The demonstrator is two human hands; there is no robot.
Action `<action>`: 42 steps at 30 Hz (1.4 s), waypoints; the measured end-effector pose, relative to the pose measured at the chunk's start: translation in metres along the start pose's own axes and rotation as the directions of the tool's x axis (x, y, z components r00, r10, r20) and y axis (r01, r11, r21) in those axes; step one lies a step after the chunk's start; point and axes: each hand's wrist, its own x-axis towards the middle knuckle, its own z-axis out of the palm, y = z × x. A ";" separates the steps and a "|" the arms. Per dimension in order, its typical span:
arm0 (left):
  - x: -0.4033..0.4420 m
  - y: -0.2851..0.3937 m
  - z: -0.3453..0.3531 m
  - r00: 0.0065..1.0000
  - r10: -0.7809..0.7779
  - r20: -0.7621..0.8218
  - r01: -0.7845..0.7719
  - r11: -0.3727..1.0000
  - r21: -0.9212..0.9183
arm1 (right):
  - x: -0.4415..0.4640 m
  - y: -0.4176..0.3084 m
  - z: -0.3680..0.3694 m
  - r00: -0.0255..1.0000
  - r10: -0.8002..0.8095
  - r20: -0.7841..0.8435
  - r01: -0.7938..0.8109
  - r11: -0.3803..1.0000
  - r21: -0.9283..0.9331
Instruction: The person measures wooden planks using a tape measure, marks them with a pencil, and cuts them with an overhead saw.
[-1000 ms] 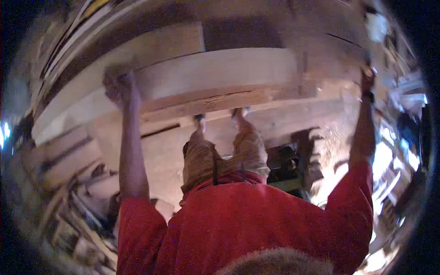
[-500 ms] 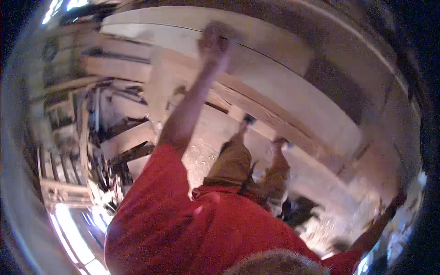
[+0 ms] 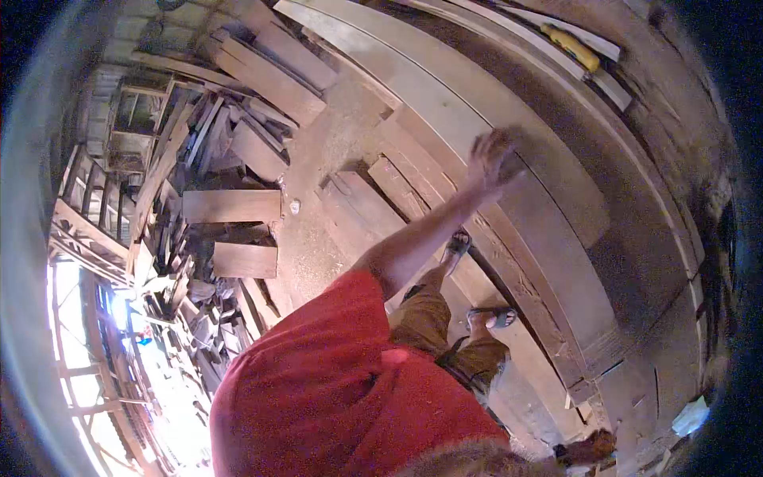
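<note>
My left hand [image 3: 494, 159] is over the long, pale plank [image 3: 445, 107], near the seam with a second plank [image 3: 548, 139] beside it. Its fingers look spread and are slightly blurred; nothing shows between them. At the lower right, my right hand [image 3: 592, 447] is dark and small near the near end of the planks. Its fingers cannot be made out. A thick timber with a rough edge [image 3: 517, 270] runs alongside the pale plank, above my sandalled feet.
A yellow tool [image 3: 571, 48] lies on narrow strips at the upper right. Boards [image 3: 232, 205] and piled scrap wood [image 3: 191, 294] are at the left, beside a dusty floor [image 3: 306, 215]. A pale blue object [image 3: 690, 417] sits at the lower right.
The view has turned, so the planks now slant down to the right. My left hand has shifted along the planks toward the middle; the yellow tool and more floor have come into view.
</note>
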 end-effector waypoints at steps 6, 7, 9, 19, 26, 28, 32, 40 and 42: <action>-0.083 0.078 -0.033 0.820 0.091 0.564 0.356 0.691 -0.629 | -0.174 -0.259 0.236 0.629 -0.596 0.499 0.639 0.762 0.106; -0.084 0.103 -0.064 0.714 0.116 0.691 0.546 0.527 -0.652 | -0.200 -0.285 0.264 0.643 -0.491 0.589 0.592 0.806 0.025; -0.119 0.105 -0.056 0.648 0.269 0.713 0.644 0.307 -0.701 | -0.233 -0.368 0.310 0.412 -0.442 0.797 0.728 0.686 0.003; -0.117 0.001 -0.090 0.432 0.256 0.865 0.841 0.232 -0.489 | -0.313 -0.432 0.396 0.358 -0.408 0.840 0.636 0.765 0.101; -0.081 -0.058 -0.129 0.599 0.172 0.782 0.773 0.132 -0.621 | -0.321 -0.404 0.391 0.377 -0.356 0.855 0.642 0.766 0.036; -0.061 -0.104 -0.146 0.588 0.037 0.808 0.804 -0.133 -0.579 | -0.312 -0.397 0.360 0.434 -0.204 0.877 0.653 0.743 -0.150; 0.015 -0.236 -0.211 0.684 -0.480 0.550 0.619 -0.018 -0.785 | -0.280 -0.345 0.275 0.490 -0.253 0.834 0.570 0.817 -0.087; 0.049 -0.244 -0.203 0.663 -0.682 0.310 -0.012 -0.423 -0.906 | -0.261 -0.337 0.288 0.494 -0.023 0.869 0.375 0.908 -0.188; 0.031 -0.205 -0.165 0.761 -0.623 0.180 0.015 -0.261 -0.965 | -0.279 -0.399 0.332 0.496 -0.011 0.868 0.328 0.928 -0.175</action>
